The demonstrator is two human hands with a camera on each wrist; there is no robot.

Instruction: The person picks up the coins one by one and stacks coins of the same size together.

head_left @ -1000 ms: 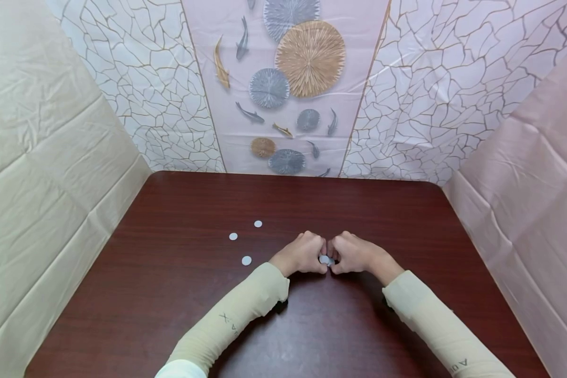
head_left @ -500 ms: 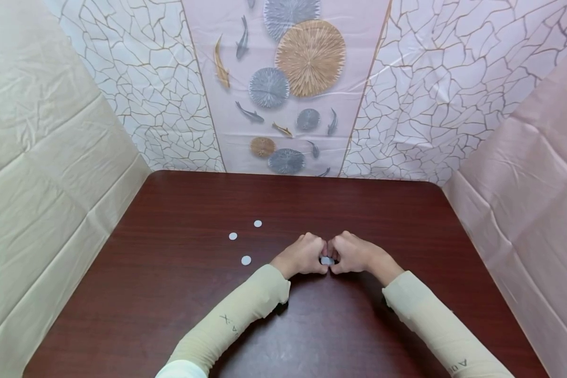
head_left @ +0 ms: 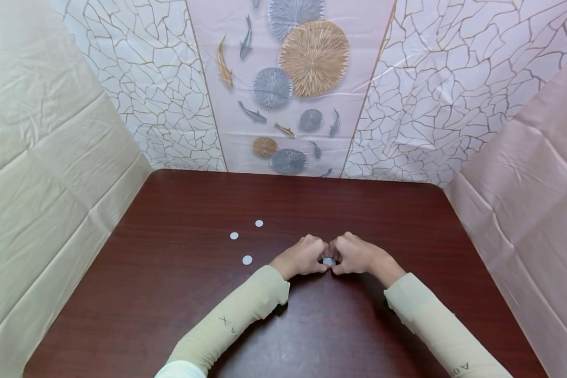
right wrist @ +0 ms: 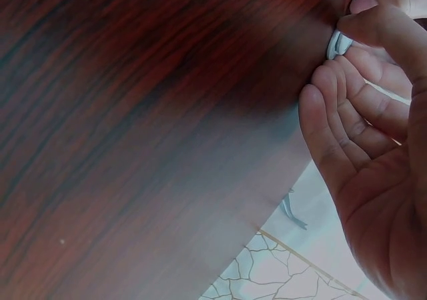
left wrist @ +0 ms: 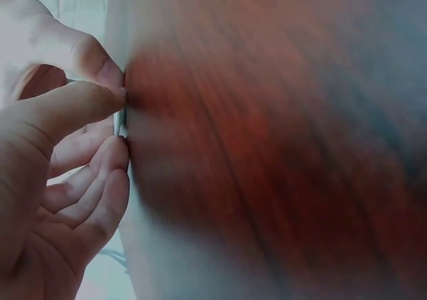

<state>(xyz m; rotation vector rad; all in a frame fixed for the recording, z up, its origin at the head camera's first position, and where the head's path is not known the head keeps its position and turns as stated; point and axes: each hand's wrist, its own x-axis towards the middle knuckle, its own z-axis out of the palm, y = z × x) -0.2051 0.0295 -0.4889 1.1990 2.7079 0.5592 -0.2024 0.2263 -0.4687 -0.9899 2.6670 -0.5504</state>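
"White disc (head_left: 328, 261), small, at the tabletop (head_left: 179, 210). Whether it lies flat on the wood or is lifted a little, cannot tell."

"What encloses it?"

"Hollow made by two hands. Left hand (head_left: 304, 255) and right hand (head_left: 357, 254) meet, thumbs on the near side, curled fingers on the far side. Both clamped on the disc by thumb and fingertips."

"Anything outside that hollow?"

"Three loose pieces, off beyond the left hand, well apart from each other: a far round (head_left: 259, 223), a middle round (head_left: 234, 235), a near round (head_left: 247, 260). All white, lying flat."

"Hard to make out?"

"Much of the disc's rim, behind the fingers. Left wrist view gives only a thin pale edge. Right wrist view shows a doubled edge, perhaps layers; count uncertain. Tabletop blurs in both."

"Cut off?"

"Left sleeve (head_left: 245, 304) and right sleeve (head_left: 439, 320), pale, run out of the head view at the bottom; lettering on each only partly legible. Patterned wall hanging (head_left: 312, 58) behind, cropped along its top."
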